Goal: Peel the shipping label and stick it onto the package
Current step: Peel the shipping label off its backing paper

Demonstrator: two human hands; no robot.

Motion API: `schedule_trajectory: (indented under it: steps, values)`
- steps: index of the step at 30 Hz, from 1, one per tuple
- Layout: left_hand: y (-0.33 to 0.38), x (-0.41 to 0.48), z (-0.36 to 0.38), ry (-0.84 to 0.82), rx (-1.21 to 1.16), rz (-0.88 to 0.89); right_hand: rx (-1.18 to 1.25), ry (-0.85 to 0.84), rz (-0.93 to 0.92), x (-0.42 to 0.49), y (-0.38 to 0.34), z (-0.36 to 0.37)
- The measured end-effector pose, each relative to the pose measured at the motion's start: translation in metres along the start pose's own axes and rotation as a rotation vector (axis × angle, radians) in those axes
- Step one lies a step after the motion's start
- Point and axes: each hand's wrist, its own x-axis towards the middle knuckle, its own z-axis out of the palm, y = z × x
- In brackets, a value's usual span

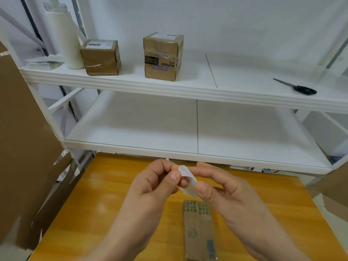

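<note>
Both hands, left (156,182) and right (224,187), pinch the label (185,173) above the package (199,230), table edges clear

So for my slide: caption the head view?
Both hands peel a white label above a brown package.

- Both forearms reach in from the lower edge of the view and converge toward the middle, bare to the frame's edge.
- The left hand (156,183) is loosely curled, thumb up and pressed against the bent forefinger in a pinch.
- The right hand (226,191) mirrors it, thumb foremost, fingers folded toward the palm.
- The two thumbs sit just beside each other, fingertips nearly meeting, both hands raised above the surface below.
</note>
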Motion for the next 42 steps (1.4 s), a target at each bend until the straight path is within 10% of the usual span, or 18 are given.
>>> schedule_trajectory:
  steps: [42]
  values:
    - [-0.012, -0.01, 0.02, -0.004, -0.07, -0.098, 0.305, 0.29, -0.019, -0.005, 0.001, 0.01]
